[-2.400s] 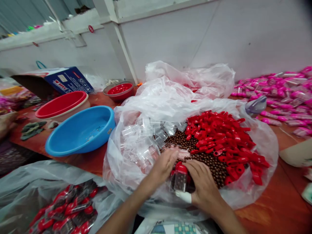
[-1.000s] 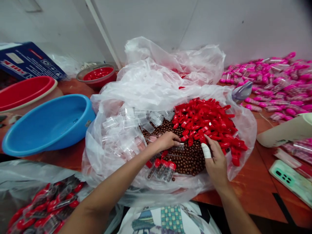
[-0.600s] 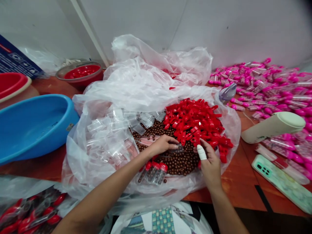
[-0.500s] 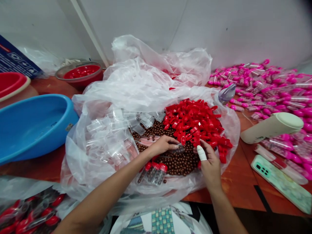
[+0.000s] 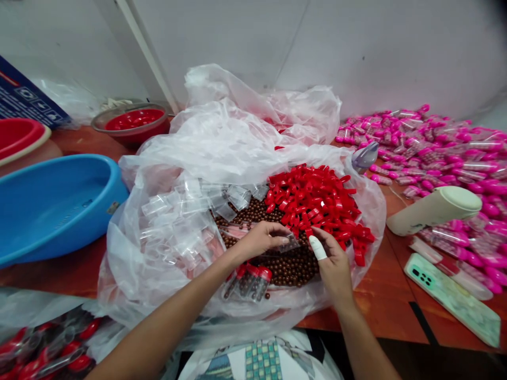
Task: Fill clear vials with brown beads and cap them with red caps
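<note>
- A clear, flat-sided plastic container (image 5: pixel 292 243) sits above the brown beads (image 5: pixel 295 269), its walls see-through and glossy; the left hand (image 5: pixel 267 237) has its grip pinched on it.
- Just beside it, the right hand (image 5: pixel 332 261), thumb wrapped in white, has its grip clasping a shiny red cap (image 5: pixel 309 232).
- Around them, a translucent plastic sheet (image 5: pixel 130 274) bears clear containers to the left, red caps to the right, and filled, red-topped containers nearer the person.
- The reddish-brown counter (image 5: pixel 376 311) also carries a blue basin (image 5: pixel 59 211), a beige bottle (image 5: pixel 433 211), a phone (image 5: pixel 455 301) and pink-ended tubes (image 5: pixel 447 153).
- Behind stands a pale wall (image 5: pixel 332 47).
</note>
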The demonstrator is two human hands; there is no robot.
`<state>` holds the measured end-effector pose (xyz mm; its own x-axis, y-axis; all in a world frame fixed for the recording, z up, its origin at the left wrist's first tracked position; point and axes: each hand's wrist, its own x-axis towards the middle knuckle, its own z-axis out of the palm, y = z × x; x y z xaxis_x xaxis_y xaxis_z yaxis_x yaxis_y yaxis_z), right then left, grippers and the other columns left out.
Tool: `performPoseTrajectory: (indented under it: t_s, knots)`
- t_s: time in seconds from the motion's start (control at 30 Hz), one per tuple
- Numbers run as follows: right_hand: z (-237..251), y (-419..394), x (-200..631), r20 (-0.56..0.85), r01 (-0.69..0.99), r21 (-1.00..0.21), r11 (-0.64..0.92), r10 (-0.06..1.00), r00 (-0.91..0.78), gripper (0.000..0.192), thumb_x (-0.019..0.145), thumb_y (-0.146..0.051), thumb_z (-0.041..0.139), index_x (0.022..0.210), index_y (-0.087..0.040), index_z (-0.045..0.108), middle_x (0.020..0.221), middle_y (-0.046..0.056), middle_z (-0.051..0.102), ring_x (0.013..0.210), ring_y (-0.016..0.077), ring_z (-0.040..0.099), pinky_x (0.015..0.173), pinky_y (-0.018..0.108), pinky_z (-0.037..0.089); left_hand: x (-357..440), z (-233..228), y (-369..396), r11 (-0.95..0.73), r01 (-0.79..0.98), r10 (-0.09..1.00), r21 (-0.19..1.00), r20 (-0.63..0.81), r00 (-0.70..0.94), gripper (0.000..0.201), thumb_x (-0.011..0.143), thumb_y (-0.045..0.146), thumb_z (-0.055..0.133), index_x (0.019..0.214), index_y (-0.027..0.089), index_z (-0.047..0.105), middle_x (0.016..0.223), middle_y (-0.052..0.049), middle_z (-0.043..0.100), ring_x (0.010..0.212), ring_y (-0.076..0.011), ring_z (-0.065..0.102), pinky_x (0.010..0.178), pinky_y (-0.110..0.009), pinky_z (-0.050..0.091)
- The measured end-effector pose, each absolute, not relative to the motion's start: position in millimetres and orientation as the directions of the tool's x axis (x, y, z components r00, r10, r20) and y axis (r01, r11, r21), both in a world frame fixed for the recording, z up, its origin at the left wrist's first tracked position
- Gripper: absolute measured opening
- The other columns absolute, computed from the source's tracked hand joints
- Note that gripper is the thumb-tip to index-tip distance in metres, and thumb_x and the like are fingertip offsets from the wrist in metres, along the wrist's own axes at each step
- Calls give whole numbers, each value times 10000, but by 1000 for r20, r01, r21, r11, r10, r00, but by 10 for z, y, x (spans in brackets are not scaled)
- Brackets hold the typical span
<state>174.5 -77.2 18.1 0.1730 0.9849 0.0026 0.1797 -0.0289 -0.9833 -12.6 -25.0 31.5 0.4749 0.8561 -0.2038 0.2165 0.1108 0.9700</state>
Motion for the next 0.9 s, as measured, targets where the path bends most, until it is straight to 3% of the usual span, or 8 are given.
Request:
performPoseTrajectory:
  t_s: [0.23, 0.53, 0.7, 0.9]
  knots:
    - [234, -819, 1625, 144, 190, -972, 139, 989, 15, 360, 850, -329, 495, 1202, -252, 503, 1163, 57, 584, 1077, 198, 540, 936, 382, 426, -192, 399, -392, 38, 260, 887, 965, -152, 436, 312, 741, 294, 598, 993, 127, 678, 948, -68, 693, 856, -192, 609, 753, -255, 450]
    - [216, -866, 1624, 256, 328, -912, 246, 967, -12, 336, 874, -275, 451, 1206, -246, 492, 1214, 57, 533, 1127, 201, 493, 1004, 416, 355, -244, 460, -516, 34, 300, 937, 953, -135, 323, 264, 754, 244, 575, 977, 156, 687, 976, -43, 691, 881, -179, 606, 779, -238, 439]
    - [219, -883, 1574, 258, 312, -913, 264, 964, -62, 338, 878, -269, 445, 1213, -261, 482, 1206, 50, 531, 1090, 188, 514, 965, 385, 391, -251, 451, -557, 53, 261, 931, 964, -142, 336, 281, 753, 250, 583, 993, 140, 680, 963, -56, 690, 874, -184, 606, 808, -259, 431]
    - [255, -863, 1547, 225, 360, -904, 232, 972, -61, 275, 866, -294, 470, 1109, -245, 589, 1107, 50, 586, 1036, 194, 537, 935, 380, 402, -263, 402, -629, 80, 191, 950, 978, -133, 283, 301, 743, 261, 609, 1014, 145, 669, 1007, -60, 675, 909, -189, 597, 834, -271, 422]
